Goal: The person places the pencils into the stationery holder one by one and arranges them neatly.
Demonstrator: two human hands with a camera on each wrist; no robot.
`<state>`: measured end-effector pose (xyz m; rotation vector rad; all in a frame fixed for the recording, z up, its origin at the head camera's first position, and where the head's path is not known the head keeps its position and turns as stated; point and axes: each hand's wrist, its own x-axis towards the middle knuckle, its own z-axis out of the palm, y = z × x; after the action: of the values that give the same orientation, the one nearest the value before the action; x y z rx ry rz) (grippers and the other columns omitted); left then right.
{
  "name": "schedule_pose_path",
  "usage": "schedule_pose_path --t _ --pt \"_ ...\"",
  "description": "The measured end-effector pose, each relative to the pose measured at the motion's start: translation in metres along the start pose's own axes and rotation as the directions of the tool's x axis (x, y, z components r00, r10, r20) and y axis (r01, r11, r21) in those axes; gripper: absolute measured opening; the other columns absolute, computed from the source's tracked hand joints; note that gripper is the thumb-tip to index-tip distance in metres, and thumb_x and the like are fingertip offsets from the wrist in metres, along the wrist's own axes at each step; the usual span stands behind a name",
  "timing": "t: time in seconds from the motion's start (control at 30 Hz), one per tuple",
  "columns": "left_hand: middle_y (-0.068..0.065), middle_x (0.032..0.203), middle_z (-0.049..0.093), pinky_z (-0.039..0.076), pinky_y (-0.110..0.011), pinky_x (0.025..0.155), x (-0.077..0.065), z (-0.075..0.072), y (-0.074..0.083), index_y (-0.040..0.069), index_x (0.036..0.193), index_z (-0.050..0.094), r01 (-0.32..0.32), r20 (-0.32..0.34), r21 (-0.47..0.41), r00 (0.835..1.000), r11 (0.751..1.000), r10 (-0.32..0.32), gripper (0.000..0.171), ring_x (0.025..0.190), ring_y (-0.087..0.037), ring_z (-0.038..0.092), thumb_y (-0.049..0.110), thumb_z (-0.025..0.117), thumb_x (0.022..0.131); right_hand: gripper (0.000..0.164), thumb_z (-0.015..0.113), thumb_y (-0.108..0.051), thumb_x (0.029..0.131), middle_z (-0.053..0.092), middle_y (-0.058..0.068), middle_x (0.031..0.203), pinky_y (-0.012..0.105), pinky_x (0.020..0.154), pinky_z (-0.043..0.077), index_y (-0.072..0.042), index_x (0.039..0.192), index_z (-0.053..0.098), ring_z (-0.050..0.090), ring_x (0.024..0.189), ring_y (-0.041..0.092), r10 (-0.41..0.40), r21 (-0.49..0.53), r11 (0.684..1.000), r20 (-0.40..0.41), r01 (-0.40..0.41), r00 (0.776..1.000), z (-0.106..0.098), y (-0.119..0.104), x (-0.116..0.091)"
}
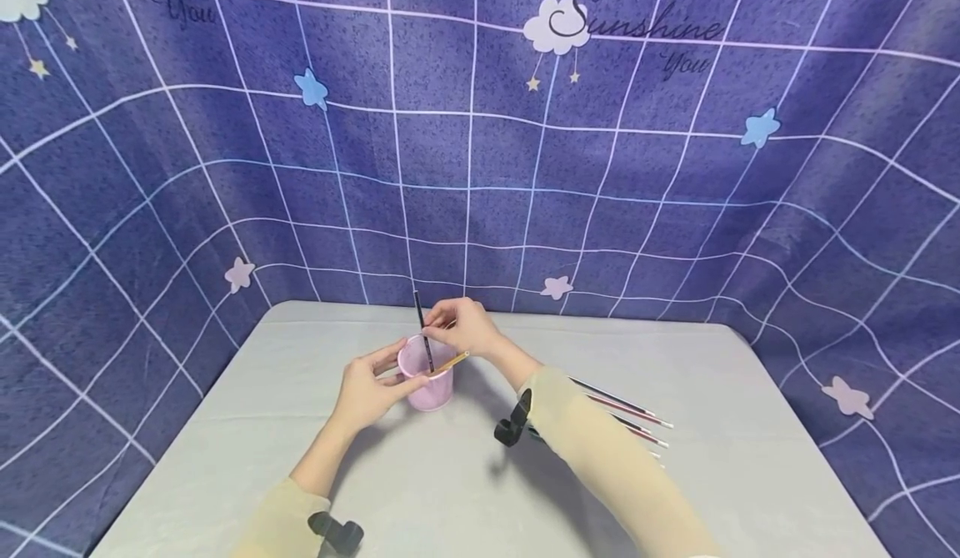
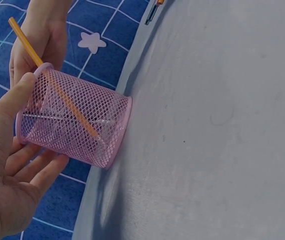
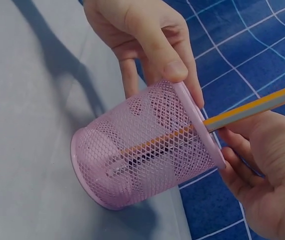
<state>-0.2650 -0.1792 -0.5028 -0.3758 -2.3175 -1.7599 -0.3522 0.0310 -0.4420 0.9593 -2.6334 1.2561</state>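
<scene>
A pink mesh pencil cup (image 1: 431,394) stands upright on the table. My left hand (image 1: 372,389) holds it by the rim, thumb on the near side and fingers round the far side, as the left wrist view also shows. A yellow pencil (image 3: 252,107) leans inside the cup and sticks out over the rim. A black pencil (image 1: 419,311) reaches down into the cup, its lower part showing through the mesh in the right wrist view. At the cup's mouth my right hand (image 1: 467,329) pinches this black pencil between thumb and fingers.
Several pencils (image 1: 630,408) with white ends lie on the light grey table (image 1: 420,491), partly hidden under my right forearm. A blue grid-patterned curtain (image 1: 435,158) hangs along the table's back and sides. Black wrist mounts (image 1: 513,419) sit on both sleeves.
</scene>
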Motion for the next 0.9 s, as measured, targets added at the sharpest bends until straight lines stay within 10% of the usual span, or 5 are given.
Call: schedule_pose_path --t 0.47,0.9 --pt "-0.032 0.133 0.070 0.065 -0.044 0.093 -0.001 0.001 0.000 -0.008 0.144 0.060 -0.015 0.001 -0.003 1.000 1.000 0.015 0.076 0.122 -0.047 0.071 0.010 0.095 0.079 0.012 0.083 -0.017 0.093 0.084 0.001 0.094 0.015 0.075 0.060 -0.012 0.104 0.084 0.080 0.085 0.013 0.018 -0.084 0.996 -0.001 -0.018 1.000 -0.002 -0.004 -0.001" --pt "-0.031 0.131 0.071 0.065 -0.040 0.093 -0.002 0.002 -0.001 -0.007 0.144 0.060 -0.005 -0.016 0.016 1.000 1.000 0.005 0.077 0.121 -0.046 0.072 0.012 0.096 0.079 0.019 0.070 0.001 0.094 0.081 0.017 0.108 0.021 0.087 0.065 -0.001 0.111 0.079 0.078 0.090 0.014 -0.096 0.088 0.992 0.098 0.087 0.991 -0.042 0.011 -0.035"
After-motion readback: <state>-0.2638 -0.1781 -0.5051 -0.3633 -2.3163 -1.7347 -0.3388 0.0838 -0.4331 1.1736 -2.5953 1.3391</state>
